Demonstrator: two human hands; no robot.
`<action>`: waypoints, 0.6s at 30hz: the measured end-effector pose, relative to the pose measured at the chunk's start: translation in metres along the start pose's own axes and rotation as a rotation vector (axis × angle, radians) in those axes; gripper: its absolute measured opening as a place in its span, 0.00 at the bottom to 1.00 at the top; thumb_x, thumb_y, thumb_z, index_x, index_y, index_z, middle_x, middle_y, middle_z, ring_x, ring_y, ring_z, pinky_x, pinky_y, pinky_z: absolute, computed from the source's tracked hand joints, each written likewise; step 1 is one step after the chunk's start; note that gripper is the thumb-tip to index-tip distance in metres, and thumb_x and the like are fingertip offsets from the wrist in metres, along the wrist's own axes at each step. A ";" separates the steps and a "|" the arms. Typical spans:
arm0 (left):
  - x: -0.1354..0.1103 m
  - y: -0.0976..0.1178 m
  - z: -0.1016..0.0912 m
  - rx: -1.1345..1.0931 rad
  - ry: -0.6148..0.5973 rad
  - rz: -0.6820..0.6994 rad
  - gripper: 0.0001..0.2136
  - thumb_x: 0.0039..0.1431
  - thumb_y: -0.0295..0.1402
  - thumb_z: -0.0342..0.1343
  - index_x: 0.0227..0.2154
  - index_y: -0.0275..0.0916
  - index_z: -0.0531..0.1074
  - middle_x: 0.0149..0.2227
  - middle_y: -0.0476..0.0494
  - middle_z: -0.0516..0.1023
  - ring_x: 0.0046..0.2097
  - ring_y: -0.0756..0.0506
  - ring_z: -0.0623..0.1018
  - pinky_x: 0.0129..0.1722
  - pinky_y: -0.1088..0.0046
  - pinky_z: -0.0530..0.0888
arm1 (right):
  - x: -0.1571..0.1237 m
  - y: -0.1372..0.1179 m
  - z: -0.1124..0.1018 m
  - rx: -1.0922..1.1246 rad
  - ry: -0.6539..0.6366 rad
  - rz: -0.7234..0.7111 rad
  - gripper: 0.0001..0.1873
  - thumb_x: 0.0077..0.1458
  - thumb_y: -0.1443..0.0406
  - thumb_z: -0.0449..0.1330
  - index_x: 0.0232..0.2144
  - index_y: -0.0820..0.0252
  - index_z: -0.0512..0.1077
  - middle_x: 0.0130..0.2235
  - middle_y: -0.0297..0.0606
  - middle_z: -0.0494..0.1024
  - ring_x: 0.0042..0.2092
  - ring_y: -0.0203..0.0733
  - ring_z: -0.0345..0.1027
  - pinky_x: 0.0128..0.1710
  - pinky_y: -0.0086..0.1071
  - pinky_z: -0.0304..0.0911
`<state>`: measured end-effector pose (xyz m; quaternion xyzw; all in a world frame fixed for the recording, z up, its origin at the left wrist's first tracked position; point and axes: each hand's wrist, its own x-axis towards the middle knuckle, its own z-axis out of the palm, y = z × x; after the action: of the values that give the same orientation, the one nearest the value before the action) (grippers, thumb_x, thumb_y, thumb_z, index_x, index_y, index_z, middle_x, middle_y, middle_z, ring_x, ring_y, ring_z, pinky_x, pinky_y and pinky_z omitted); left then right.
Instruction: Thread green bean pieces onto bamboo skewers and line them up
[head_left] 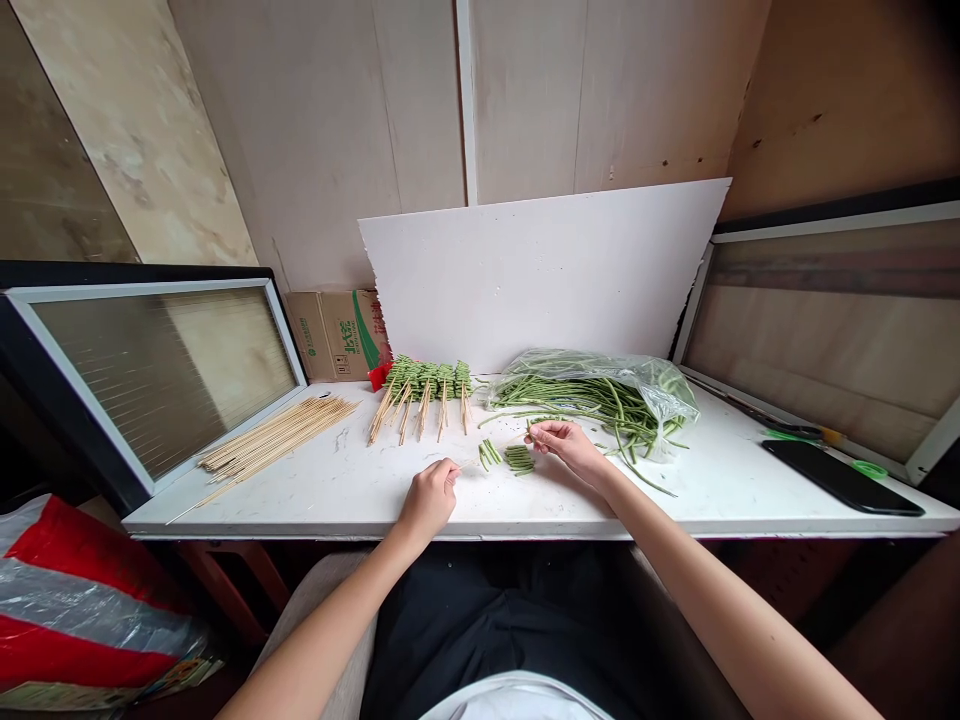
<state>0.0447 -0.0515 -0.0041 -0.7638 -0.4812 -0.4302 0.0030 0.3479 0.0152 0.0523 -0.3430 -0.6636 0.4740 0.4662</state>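
My left hand (433, 495) rests low over the table front, its fingers curled closed; anything inside them is hidden. To its right, my right hand (566, 443) pinches at what looks like a small piece of green long bean, partly covered by the fingers. Between the hands lie a few loose cut bean pieces (489, 454) and a neat row of cut bean pieces (520, 460). Behind my right hand, a clear plastic bag (660, 385) holds many whole long beans (577, 395). Skewered beans (427, 380) are piled at the back, their stick ends towards me.
A bundle of bare bamboo skewers (277, 435) lies on the left of the white table (337, 505). At the right edge are a black phone (840, 477) and a green ring (870, 469). A cardboard box (330, 335) and a white board (540, 280) stand behind.
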 end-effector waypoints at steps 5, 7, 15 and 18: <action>-0.001 -0.003 0.001 -0.007 0.033 0.012 0.10 0.66 0.22 0.48 0.32 0.41 0.71 0.31 0.46 0.79 0.34 0.45 0.79 0.34 0.73 0.69 | -0.002 -0.007 0.006 -0.048 0.053 -0.008 0.22 0.53 0.46 0.69 0.33 0.60 0.82 0.35 0.43 0.82 0.35 0.42 0.68 0.36 0.35 0.62; -0.002 -0.004 0.001 -0.010 0.062 0.026 0.11 0.64 0.21 0.48 0.32 0.41 0.71 0.32 0.46 0.80 0.34 0.45 0.79 0.35 0.73 0.70 | -0.001 -0.008 0.009 -0.046 0.081 -0.023 0.22 0.52 0.46 0.70 0.33 0.59 0.82 0.35 0.43 0.82 0.35 0.42 0.69 0.37 0.35 0.63; -0.003 -0.009 0.002 -0.004 0.110 0.023 0.12 0.60 0.19 0.48 0.30 0.41 0.71 0.29 0.47 0.78 0.32 0.46 0.78 0.33 0.73 0.69 | 0.004 -0.006 0.020 0.002 0.122 -0.051 0.21 0.51 0.47 0.71 0.32 0.59 0.83 0.34 0.43 0.83 0.34 0.43 0.71 0.35 0.36 0.63; -0.003 -0.010 0.002 -0.008 0.111 0.011 0.12 0.59 0.19 0.48 0.30 0.41 0.71 0.28 0.47 0.78 0.32 0.46 0.78 0.33 0.73 0.69 | 0.003 -0.004 0.023 0.010 0.128 -0.055 0.21 0.50 0.47 0.72 0.31 0.59 0.82 0.34 0.43 0.83 0.33 0.43 0.71 0.35 0.36 0.64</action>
<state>0.0387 -0.0473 -0.0113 -0.7412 -0.4746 -0.4738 0.0291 0.3255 0.0095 0.0548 -0.3520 -0.6390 0.4415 0.5223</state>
